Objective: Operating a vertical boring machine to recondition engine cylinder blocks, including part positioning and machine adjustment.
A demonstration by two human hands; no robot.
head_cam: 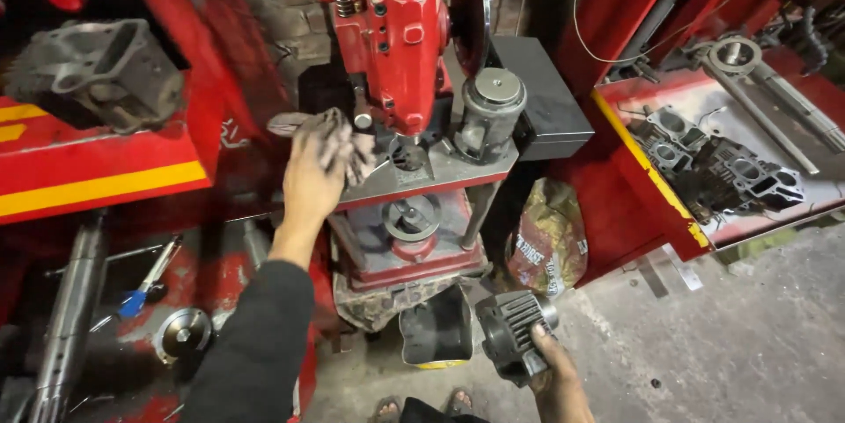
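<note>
Currently wiping down. Left hand [315, 172] is up on the grey machine table [458, 175] of the red boring machine [396, 36], fingers bunched over a dirty rag [339, 139] and pressing it onto the plate just left of the round bore hole [407, 156]. Rag and hand sit directly below the red spindle head.

Right hand [556, 376] is low, near the floor, wrapped around a finned cylinder [513, 332]. Grip is closed on its lower side, with the open end turned up and left. The finned cylinder is well apart from the table, just beside a black container [437, 332] on the floor.

My read on the step: cleaning the seating face while the part waits in the other hand. Nothing is mounted on the plate yet.

What seating the part there would call for:
- rag and left hand clear of the hole and the spindle line
- a lift from floor level up to the plate, one-handed unless the left comes free
- bore lined up over the hole, flat face down on the wiped area
- clearance from the grey drum-shaped unit [493, 110] standing on the plate's right end

Can't tell from this view whether the plate is clean yet; the hand covers most of the wiped patch.

Around it: a printed bag [550, 238] leans by the machine base, and a red tray [616, 137] to the right holds cylinder heads [722, 168].
</note>
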